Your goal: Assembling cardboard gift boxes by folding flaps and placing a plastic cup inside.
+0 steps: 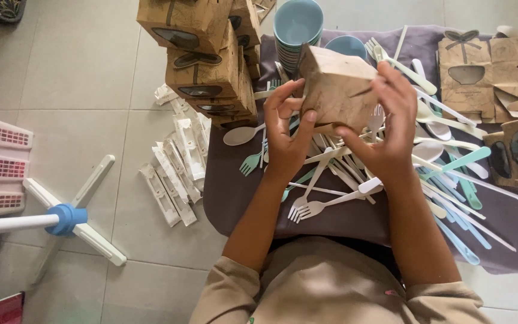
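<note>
Hands, left (284,135) and right (388,129), clasp a cardboard box (334,90) between them (tilted).

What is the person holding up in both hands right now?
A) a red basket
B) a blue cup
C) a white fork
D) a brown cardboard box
D: both the left hand and the right hand grip a brown cardboard box raised above the pile of pale cutlery on the dark cloth.

A stack of brown boxes (202,54) stands by blue cups (297,27). Forks and spoons (445,162) lie on a purple cloth (343,219). White strips (175,168) lie on the floor (73,78).
</note>
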